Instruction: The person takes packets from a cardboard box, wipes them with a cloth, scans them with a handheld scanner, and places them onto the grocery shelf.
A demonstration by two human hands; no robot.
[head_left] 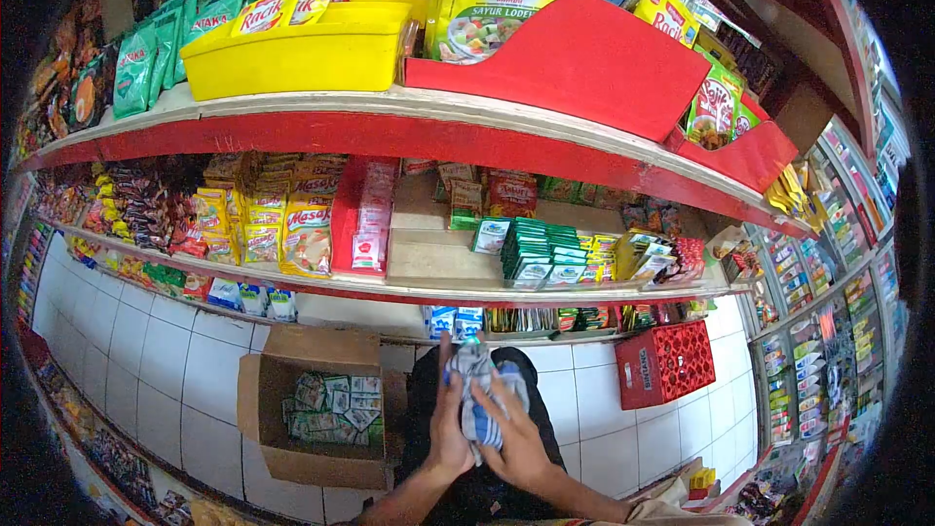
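A white-and-grey cloth point(474, 409) with blue stripes is bunched between my two hands, above my dark-clothed knees. My left hand point(451, 433) presses it from the left side, fingers pointing up. My right hand point(511, 433) lies over its right side, fingers against the folds. A small greenish spot shows at the top of the cloth; I cannot make out what it is. Beyond my hands, blue-and-white packets point(454, 321) stand on the lowest shelf.
On the floor at left, an open cardboard box point(278, 360) holds many small green-and-white sachets. A red crate point(672, 365) stands at right. The middle shelf point(438, 268) carries seasoning packets and green sachets. Above are a yellow bin point(292, 63) and a red holder point(575, 68).
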